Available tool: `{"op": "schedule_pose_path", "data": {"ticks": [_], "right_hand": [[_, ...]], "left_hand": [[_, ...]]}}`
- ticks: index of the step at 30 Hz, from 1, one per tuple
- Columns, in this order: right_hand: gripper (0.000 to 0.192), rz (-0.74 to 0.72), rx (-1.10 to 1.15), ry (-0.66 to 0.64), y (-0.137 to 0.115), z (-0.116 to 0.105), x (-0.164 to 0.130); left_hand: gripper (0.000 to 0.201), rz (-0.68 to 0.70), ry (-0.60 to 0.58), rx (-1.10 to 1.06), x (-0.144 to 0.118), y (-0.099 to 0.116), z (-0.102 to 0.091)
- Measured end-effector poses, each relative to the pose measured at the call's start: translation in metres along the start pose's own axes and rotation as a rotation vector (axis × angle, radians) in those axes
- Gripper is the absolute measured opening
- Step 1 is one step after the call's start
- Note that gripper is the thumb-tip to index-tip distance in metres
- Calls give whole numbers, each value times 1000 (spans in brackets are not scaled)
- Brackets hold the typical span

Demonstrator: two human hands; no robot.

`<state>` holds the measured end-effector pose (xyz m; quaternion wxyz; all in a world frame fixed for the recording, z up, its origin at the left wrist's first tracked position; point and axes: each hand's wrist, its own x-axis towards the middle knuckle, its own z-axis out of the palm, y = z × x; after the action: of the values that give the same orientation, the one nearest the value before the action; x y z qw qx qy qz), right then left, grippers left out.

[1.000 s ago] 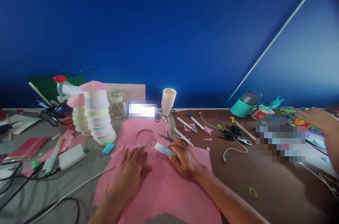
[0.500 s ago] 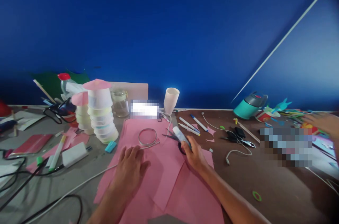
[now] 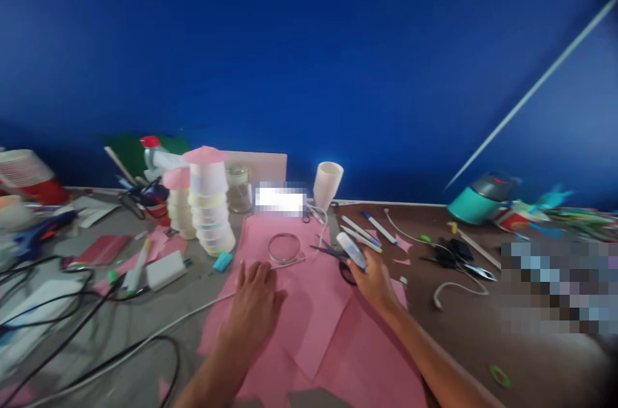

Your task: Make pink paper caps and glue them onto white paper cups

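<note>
The right hand (image 3: 374, 279) has lifted the white glue tube (image 3: 351, 250), clenched around it; the left hand (image 3: 255, 302) stays flat, released, on pink paper (image 3: 309, 324).

The surface (image 3: 483, 337) (grey at left, brown at right) carries pink paper sheets (image 3: 313, 324), a wire ring (image 3: 284, 247), scissors (image 3: 333, 252), pens (image 3: 367, 231), stacked plastic cups (image 3: 207, 208), a white cup (image 3: 327, 185), black cables (image 3: 72, 331) and a teal flask (image 3: 480, 200).

I see it all from one camera on my head, looking forward and down across the pink paper (image 3: 309, 324) toward the blue wall (image 3: 309, 54) beyond it. The paper lies close below me, the wall farther back behind it.
</note>
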<state>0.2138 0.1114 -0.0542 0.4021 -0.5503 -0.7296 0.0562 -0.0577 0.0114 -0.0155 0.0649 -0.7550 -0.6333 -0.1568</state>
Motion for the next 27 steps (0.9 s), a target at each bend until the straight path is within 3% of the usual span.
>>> {"op": "schedule_pose_path", "data": {"ticks": [7, 15, 21, 27], "right_hand": [[10, -212, -184, -42, 2, 5, -4], [16, -195, -180, -105, -5, 1, -2], [23, -182, -219, -169, -5, -6, -2], [14, -173, -331, -247, -9, -19, 6]], "left_hand": [[19, -23, -18, -2, -2, -1, 5], [21, 5, 62, 38, -2, -5, 10], [22, 12, 44, 46, -2, -5, 8], [21, 16, 68, 47, -3, -5, 10]]}}
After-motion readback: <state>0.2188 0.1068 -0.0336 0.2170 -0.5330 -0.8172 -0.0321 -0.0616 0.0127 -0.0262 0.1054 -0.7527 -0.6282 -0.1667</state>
